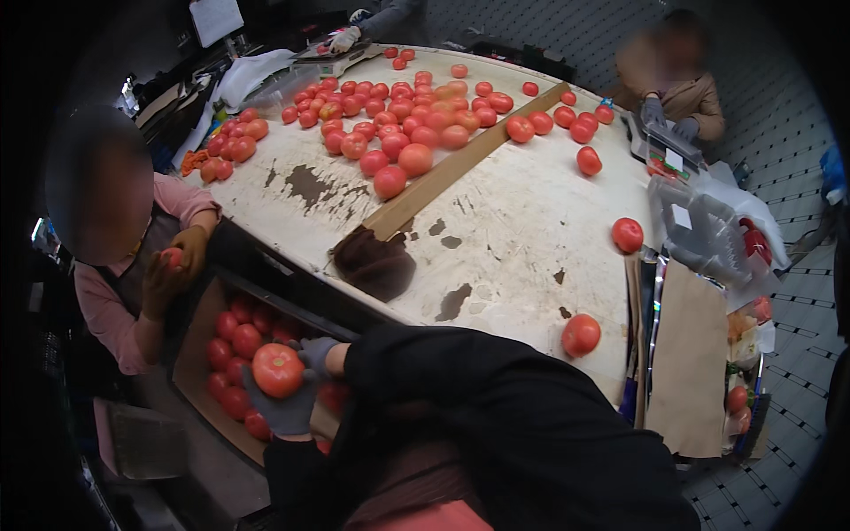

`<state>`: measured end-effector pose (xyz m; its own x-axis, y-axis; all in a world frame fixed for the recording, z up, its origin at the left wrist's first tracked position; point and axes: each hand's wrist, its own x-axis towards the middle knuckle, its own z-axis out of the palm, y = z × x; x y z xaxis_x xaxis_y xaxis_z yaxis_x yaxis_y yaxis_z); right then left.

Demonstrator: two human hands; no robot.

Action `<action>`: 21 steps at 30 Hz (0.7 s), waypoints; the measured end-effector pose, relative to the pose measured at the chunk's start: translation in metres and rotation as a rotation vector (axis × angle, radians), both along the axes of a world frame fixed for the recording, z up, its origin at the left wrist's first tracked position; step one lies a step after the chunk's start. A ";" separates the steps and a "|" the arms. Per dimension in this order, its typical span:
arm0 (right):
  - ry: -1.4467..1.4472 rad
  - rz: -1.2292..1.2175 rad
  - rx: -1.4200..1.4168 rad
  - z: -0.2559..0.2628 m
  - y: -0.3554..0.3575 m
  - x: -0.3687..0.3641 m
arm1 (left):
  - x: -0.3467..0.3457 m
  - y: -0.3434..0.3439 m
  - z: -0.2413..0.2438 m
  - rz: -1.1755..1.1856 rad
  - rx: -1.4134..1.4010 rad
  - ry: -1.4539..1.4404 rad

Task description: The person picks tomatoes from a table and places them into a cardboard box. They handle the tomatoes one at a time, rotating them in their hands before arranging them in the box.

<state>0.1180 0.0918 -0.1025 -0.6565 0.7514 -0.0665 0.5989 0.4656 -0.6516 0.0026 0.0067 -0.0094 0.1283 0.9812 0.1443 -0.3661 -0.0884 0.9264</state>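
Observation:
A large red tomato [277, 370] is held over an open crate [191, 345]. My left hand [287, 406], in a grey glove, cups it from below. From the right side, my right hand [320, 356], also gloved in grey, has its fingers against the same fruit, partly hidden behind it. Beneath both hands the crate holds several more red tomatoes [232, 335] along its far side. My sleeve covers the crate's right part.
A worn white table [518, 219] carries many loose tomatoes [398, 109], a wooden divider [465, 159] and a dark brown cloth [375, 262]. Co-workers stand around it, one handling a tomato [172, 257] at left. Scales [339, 61], clear plastic trays [697, 226] and cardboard [687, 365] line the edges.

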 end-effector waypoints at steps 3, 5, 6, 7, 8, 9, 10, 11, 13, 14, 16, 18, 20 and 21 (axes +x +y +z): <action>-0.038 0.019 0.014 -0.004 0.006 -0.003 | -0.001 0.006 0.002 -0.050 -0.180 -0.196; 0.000 -0.007 0.000 -0.006 0.004 -0.010 | 0.002 0.002 0.004 0.052 0.020 0.130; -0.044 -0.046 -0.076 -0.004 0.009 -0.014 | -0.005 0.010 0.005 -0.079 -0.182 -0.249; -0.020 -0.061 -0.058 -0.006 0.007 -0.011 | -0.003 0.009 0.000 -0.035 -0.044 -0.033; 0.006 -0.074 -0.040 -0.008 0.003 -0.007 | -0.001 0.006 -0.006 0.031 0.083 0.181; 0.032 -0.078 -0.021 -0.003 -0.001 -0.007 | -0.002 0.005 -0.003 -0.033 -0.100 -0.108; -0.012 -0.071 0.001 -0.005 -0.001 -0.012 | -0.004 0.003 0.005 -0.096 -0.282 -0.395; -0.030 -0.064 -0.019 -0.004 0.001 -0.009 | -0.006 0.003 0.011 -0.160 -0.465 -0.681; -0.053 -0.040 -0.069 0.000 0.003 -0.008 | -0.006 0.007 -0.009 0.015 -0.207 -0.220; -0.054 -0.060 -0.066 -0.018 0.012 -0.014 | -0.007 0.009 -0.018 0.090 -0.084 0.033; -0.080 -0.010 -0.078 -0.012 0.011 -0.009 | 0.000 0.006 -0.011 0.078 -0.042 0.076; -0.039 -0.042 -0.035 -0.010 0.003 -0.011 | -0.004 0.004 -0.008 0.058 -0.041 0.077; -0.021 -0.026 -0.009 -0.011 0.003 -0.009 | -0.005 0.003 -0.010 0.058 0.018 0.186; -0.043 -0.035 0.001 -0.013 0.006 -0.011 | -0.001 0.004 -0.004 0.081 0.096 0.330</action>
<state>0.1066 0.0977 -0.1151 -0.6263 0.7740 -0.0933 0.6426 0.4447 -0.6240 0.0019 0.0107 -0.0135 0.1053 0.9740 0.2006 -0.0367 -0.1978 0.9796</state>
